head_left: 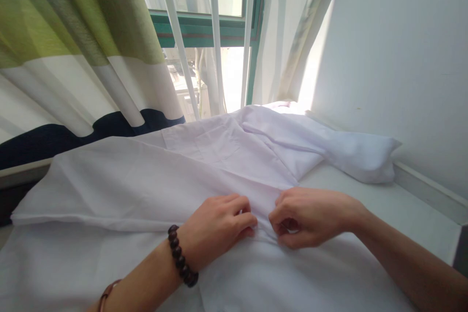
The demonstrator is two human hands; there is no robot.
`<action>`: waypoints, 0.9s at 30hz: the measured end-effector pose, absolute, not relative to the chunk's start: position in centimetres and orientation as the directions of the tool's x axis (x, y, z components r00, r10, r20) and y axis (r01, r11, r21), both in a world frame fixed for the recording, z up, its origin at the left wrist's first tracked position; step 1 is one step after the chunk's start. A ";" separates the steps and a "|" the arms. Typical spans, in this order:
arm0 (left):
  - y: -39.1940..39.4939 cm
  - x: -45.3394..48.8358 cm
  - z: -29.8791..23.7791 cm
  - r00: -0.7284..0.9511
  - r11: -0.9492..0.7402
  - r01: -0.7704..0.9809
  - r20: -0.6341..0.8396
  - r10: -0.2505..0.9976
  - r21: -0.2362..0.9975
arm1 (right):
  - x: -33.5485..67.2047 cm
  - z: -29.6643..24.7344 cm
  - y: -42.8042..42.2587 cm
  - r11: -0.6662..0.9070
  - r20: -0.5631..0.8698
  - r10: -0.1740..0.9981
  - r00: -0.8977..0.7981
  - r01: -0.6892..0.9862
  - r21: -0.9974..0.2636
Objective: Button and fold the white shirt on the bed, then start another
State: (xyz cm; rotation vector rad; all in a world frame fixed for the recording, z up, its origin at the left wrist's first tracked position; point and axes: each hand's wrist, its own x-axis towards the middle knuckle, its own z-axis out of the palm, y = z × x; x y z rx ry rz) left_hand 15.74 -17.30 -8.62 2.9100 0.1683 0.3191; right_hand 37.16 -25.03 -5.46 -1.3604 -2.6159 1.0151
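A white coat [120, 180] lies spread over the pale ledge, its long sleeve [360, 151] stretching off to the right. Around its middle, my left hand [219, 226] pinches the fabric at the front edge between thumb and fingers. Just to the right, my right hand [310, 217] has curled fingers closed on the same edge, with a small gap between the two hands. What lies under the fingertips is hidden. A dark bead bracelet [179, 256] circles my left wrist, and a thin brown band sits farther up that arm.
Behind the coat stand white upright bars [215, 39] before a green-framed window [197, 29]. A green, white and navy curtain [73, 48] hangs at the left. A white wall [398, 58] rises at the right, beside the ledge [413, 209].
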 end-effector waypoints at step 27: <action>-17.1 15.6 -8.1 0.961 -0.982 -0.061 0.276 -0.009 0.179 | 37.2 -4.9 -25.4 0.351 -0.327 0.731 -0.599 0.741 -0.573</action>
